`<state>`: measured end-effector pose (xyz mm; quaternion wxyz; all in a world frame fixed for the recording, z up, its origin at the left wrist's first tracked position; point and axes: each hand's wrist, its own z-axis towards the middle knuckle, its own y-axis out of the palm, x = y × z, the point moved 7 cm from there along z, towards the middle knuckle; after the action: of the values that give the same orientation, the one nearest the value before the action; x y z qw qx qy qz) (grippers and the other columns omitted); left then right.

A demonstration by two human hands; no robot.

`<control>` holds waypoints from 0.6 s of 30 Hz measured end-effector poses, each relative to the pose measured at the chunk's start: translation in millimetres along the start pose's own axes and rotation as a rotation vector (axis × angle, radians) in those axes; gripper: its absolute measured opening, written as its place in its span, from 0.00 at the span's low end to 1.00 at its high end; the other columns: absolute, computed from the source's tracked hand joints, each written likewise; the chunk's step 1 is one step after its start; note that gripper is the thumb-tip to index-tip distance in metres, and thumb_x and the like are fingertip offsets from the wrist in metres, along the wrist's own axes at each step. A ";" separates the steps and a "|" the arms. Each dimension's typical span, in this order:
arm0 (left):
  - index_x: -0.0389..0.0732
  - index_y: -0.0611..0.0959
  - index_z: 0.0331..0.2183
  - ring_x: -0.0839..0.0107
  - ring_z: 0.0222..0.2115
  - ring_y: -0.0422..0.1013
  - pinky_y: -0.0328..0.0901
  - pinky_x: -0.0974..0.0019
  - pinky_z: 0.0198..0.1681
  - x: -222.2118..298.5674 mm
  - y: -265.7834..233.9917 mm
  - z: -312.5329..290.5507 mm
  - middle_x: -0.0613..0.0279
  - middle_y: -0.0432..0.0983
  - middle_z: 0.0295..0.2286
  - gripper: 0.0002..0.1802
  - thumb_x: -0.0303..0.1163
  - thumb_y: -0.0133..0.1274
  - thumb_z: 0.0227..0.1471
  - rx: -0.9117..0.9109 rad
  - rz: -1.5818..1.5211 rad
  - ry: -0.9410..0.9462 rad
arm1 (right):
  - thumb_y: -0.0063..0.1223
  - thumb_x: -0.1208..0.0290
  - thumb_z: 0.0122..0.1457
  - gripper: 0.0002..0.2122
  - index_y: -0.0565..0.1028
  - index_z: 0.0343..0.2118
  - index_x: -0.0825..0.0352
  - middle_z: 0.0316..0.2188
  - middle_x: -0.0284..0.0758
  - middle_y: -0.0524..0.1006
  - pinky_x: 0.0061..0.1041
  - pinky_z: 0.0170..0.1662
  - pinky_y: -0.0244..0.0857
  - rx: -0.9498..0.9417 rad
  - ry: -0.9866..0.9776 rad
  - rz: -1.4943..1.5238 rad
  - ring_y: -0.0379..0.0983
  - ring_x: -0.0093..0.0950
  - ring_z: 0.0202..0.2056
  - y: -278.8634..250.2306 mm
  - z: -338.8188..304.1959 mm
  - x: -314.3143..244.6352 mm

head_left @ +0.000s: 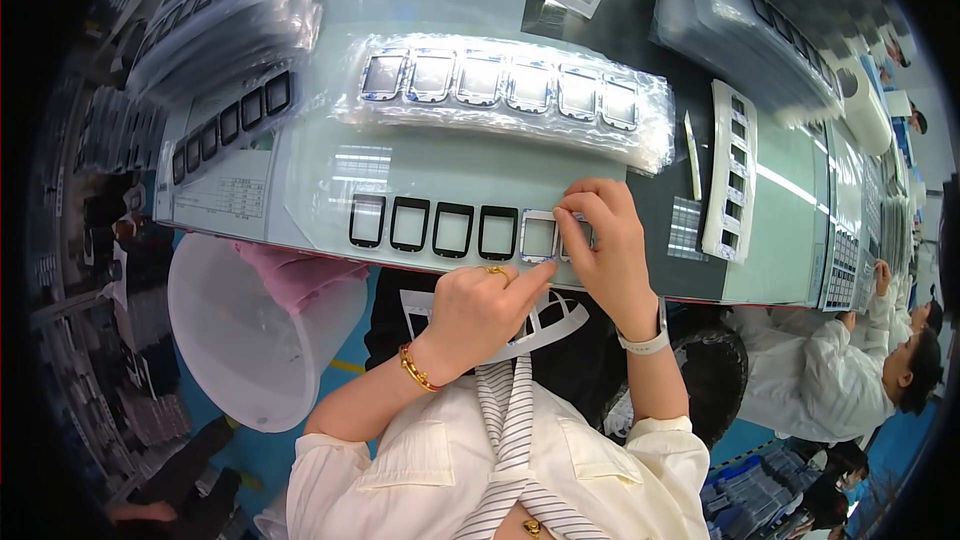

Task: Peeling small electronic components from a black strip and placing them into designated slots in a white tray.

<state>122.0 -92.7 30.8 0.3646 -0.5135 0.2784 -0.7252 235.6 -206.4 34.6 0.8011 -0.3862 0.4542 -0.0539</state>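
Note:
A row of small rectangular frames lies along the table's near edge. Several on the left, such as a black frame (453, 252), show bare black rims. Toward the right, a frame with a white and blue rim (525, 237) lies under my fingertips, and another beyond it is partly covered by my right hand (603, 245). That hand's thumb and fingers pinch together at the frame's upper right corner; what they grip is too small to tell. My left hand (480, 305) is curled round a white strip with cut-out windows (568, 324), its index finger reaching to the frame's lower edge.
Bagged frames (500, 120) lie across the table behind the row. A white craft knife (693, 155) and a white strip with square windows (735, 170) are at right. Plastic-wrapped stacks (235, 20) rise at the far left. Below the edge stands a translucent bin (230, 340) with pink cloth.

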 end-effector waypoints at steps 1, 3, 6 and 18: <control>0.49 0.88 0.42 0.68 0.16 0.73 0.66 0.65 0.21 0.1 0.5 -0.3 0.67 0.77 0.20 0.12 0.35 0.65 0.53 -0.010 0.009 -0.004 | 0.63 0.81 0.57 0.05 0.79 0.36 0.70 0.42 0.39 0.78 0.35 0.42 0.71 0.005 -0.033 -0.047 0.74 0.38 0.42 0.0 0.3 -2.7; 0.49 0.88 0.42 0.68 0.16 0.73 0.66 0.64 0.21 0.4 0.9 -0.2 0.67 0.77 0.20 0.12 0.35 0.65 0.53 -0.018 0.016 -0.006 | 0.63 0.80 0.56 0.05 0.79 0.36 0.70 0.42 0.39 0.78 0.35 0.42 0.71 0.010 -0.067 -0.096 0.74 0.38 0.42 -1.1 0.4 -6.4; 0.49 0.88 0.42 0.68 0.17 0.73 0.66 0.65 0.21 -0.4 -0.1 -0.9 0.66 0.77 0.20 0.12 0.35 0.65 0.53 -0.008 -0.002 -0.012 | 0.64 0.79 0.54 0.07 0.81 0.36 0.67 0.43 0.38 0.78 0.35 0.43 0.70 -0.054 -0.126 -0.245 0.74 0.39 0.43 0.3 -0.2 -16.7; 0.48 0.88 0.43 0.67 0.18 0.75 0.67 0.64 0.21 -3.0 0.2 -3.4 0.66 0.79 0.22 0.13 0.36 0.65 0.54 -0.010 -0.046 -0.012 | 0.61 0.80 0.48 0.14 0.84 0.39 0.61 0.42 0.34 0.77 0.35 0.44 0.61 -0.021 -0.217 -0.372 0.72 0.36 0.42 -15.2 -21.2 -28.9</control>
<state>119.5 -90.3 27.9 0.3468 -0.5259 0.2678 -0.7290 206.5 -216.5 58.5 0.8174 -0.4753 0.2867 -0.1544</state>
